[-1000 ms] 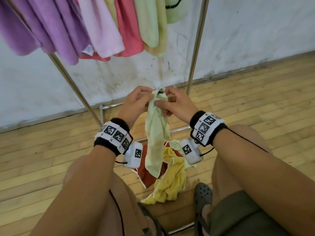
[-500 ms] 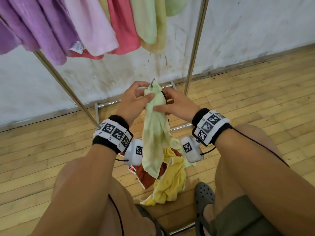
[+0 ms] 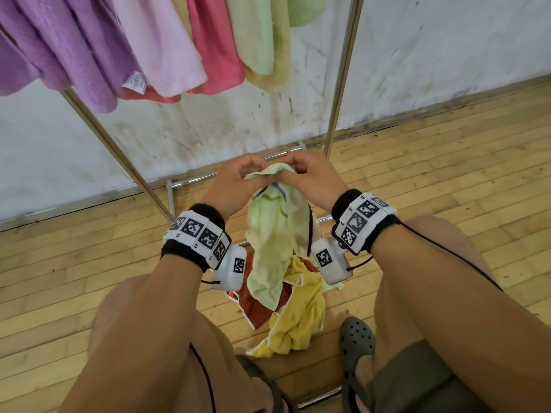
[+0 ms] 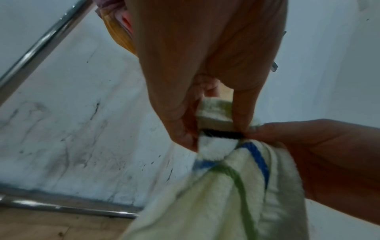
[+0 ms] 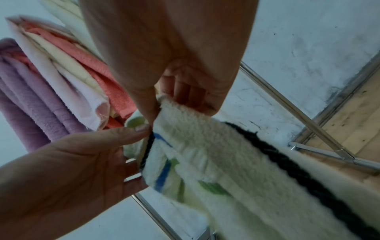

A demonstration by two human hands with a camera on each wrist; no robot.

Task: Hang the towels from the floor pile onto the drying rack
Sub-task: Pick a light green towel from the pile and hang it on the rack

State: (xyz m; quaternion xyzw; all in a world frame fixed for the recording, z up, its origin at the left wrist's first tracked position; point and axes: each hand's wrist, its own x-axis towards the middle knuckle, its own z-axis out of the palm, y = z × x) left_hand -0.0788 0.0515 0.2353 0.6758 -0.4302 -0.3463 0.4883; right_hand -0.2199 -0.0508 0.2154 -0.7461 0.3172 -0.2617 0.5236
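The pale green terry towel with a black edge cord and blue and green stripes [image 3: 275, 245] hangs in front of me, above the floor pile, its top edge bunched between my two hands. My left hand [image 3: 235, 186] pinches that edge between thumb and fingers, and my right hand [image 3: 310, 180] pinches it just beside, the two hands nearly touching. Below, on the wooden plank floor [image 3: 447, 174], the pile lies between my knees: a crumpled yellow towel [image 3: 301, 317] over a rust-red towel with white trim [image 3: 253, 305]. Beyond my hands stands the chrome metal drying rack [image 3: 340, 79], close against the scuffed white wall [image 3: 208, 132]. Purple, pink, coral and light green hung towels [image 3: 167, 46] drape from it at the far left.
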